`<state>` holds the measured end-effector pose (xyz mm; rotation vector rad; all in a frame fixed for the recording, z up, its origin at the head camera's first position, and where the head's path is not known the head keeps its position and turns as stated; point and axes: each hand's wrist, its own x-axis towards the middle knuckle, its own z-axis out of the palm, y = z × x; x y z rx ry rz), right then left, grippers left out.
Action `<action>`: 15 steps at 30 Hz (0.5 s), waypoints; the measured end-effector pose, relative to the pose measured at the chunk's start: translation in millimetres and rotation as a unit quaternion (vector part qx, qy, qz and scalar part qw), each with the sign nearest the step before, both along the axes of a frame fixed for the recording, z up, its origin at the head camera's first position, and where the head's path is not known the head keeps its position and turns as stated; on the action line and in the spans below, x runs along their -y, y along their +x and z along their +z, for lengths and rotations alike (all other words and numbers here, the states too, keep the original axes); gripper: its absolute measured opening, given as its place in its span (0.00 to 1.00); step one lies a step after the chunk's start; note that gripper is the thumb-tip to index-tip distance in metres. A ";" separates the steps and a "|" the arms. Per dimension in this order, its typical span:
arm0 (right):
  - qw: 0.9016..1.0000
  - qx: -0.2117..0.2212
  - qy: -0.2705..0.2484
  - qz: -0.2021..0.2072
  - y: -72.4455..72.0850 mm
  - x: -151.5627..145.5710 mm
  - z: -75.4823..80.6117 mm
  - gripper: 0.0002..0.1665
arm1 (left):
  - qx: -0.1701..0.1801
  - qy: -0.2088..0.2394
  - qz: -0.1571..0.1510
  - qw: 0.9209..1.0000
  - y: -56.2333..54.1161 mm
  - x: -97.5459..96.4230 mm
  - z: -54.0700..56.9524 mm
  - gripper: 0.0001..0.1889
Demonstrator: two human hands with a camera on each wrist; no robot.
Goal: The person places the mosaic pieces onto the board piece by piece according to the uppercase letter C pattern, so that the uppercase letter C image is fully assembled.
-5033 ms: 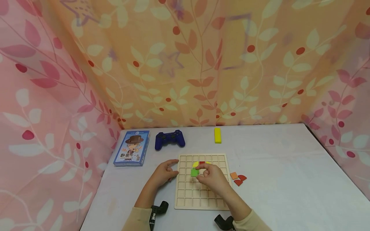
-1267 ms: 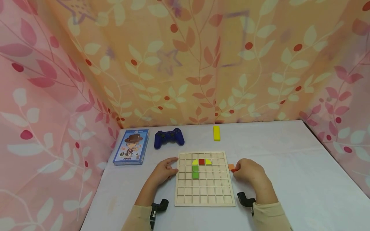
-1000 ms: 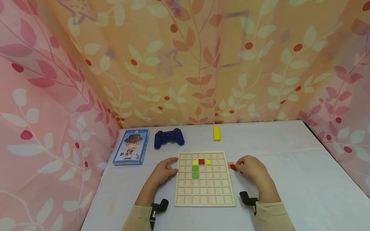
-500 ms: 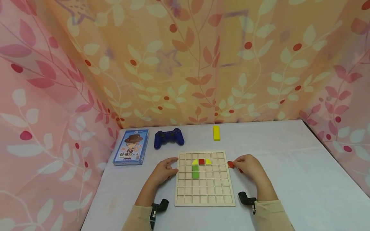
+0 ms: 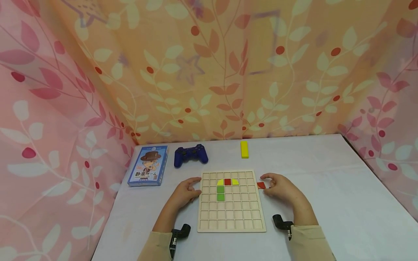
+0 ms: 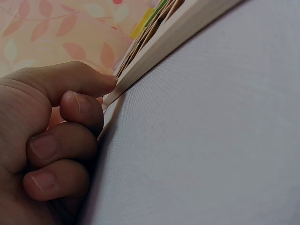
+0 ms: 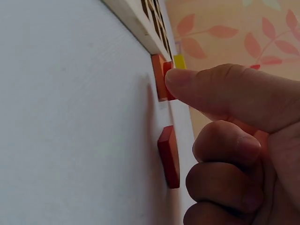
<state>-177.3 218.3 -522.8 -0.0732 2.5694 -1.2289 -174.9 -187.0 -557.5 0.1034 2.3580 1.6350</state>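
Head | left hand [image 5: 183,194] touches board [image 5: 230,206] | right hand [image 5: 283,188] beside red piece [image 5: 261,185]

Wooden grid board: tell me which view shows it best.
The head view: nearly the whole board lies in sight from above, grid cells clear. The left wrist view catches one side edge and a slanted strip of grid; the right wrist view, just a piece up top.
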 end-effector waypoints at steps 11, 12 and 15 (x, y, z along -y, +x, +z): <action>0.999 -0.026 0.019 -0.005 0.0 -1.9 -8.2 0.20 | -0.001 -0.001 0.000 1.000 1.4 -0.9 2.6 0.30; 0.999 -0.025 0.019 -0.008 0.0 -1.7 -8.2 0.19 | -0.002 -0.003 0.000 1.000 1.4 -0.9 2.7 0.30; 0.999 -0.027 0.021 -0.007 -0.3 -1.7 -8.5 0.19 | -0.004 -0.006 0.001 1.000 1.5 -0.9 2.6 0.30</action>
